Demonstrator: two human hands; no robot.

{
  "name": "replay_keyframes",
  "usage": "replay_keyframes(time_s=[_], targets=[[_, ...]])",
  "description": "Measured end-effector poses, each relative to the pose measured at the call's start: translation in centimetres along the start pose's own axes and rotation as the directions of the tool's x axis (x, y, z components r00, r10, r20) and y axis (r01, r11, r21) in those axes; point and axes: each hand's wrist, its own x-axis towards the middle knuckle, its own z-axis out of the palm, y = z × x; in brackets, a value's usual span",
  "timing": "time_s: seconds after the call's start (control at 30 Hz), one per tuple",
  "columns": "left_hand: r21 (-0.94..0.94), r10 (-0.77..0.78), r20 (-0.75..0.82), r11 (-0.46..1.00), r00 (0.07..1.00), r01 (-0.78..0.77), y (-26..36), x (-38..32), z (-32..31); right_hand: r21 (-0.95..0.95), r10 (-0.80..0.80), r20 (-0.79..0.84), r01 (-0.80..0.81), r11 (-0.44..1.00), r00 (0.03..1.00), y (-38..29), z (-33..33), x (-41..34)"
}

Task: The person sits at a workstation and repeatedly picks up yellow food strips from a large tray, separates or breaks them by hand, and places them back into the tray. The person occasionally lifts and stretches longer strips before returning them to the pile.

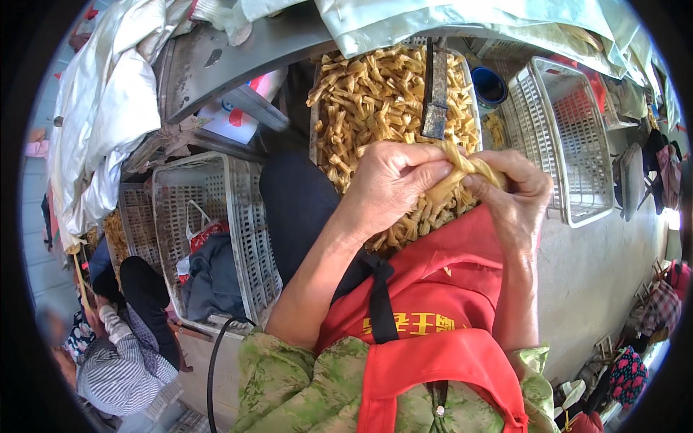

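In front of my chest, both hands grip a twisted, pale yellow pliable strip point(456, 164), which looks like tofu skin. My left hand point(387, 187) pinches its left part between thumb and forefinger. The right part is pinched by my right hand point(517, 187), with the fingers curled behind it. A loop and a crossing show between the two hands. Below them, a white plastic crate point(475, 100) holds a heap of small yellow knots point(373, 103) of similar material. My hands and forearms hide part of the heap.
A rusty metal bar point(435, 89) reaches over the heap from the table point(243, 46). White crates stand at the right point(566, 140) and left point(230, 184), the left one holding dark cloth point(214, 276). A blue bucket point(489, 86) is nearby. Another person point(127, 362) sits at lower left.
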Motion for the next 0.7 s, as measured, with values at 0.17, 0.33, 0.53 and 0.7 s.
replay_keyframes(time_s=[0.17,0.33,0.53,0.7], targets=[[-0.255,-0.061,0.132,0.962,0.989,0.093,-1.9,0.1,0.4,0.335,0.262,0.162,-0.303,0.892,0.951,0.5,0.8,-1.5],[-0.315,-0.206,-0.09,0.934,0.974,0.168,-3.6,-1.5,2.7,0.366,0.259,0.138,-0.292,0.884,0.956,1.0,0.9,-2.0],[0.411,0.306,-0.265,0.894,0.914,-0.18,-1.0,-1.4,-0.9,0.264,0.363,-0.262,-0.296,0.918,0.894,0.1,-3.2,-1.0],[0.497,0.271,-0.339,0.864,0.901,-0.072,-0.2,5.8,-2.1,0.004,0.303,-0.26,-0.313,0.95,0.917,2.5,-5.3,2.9]])
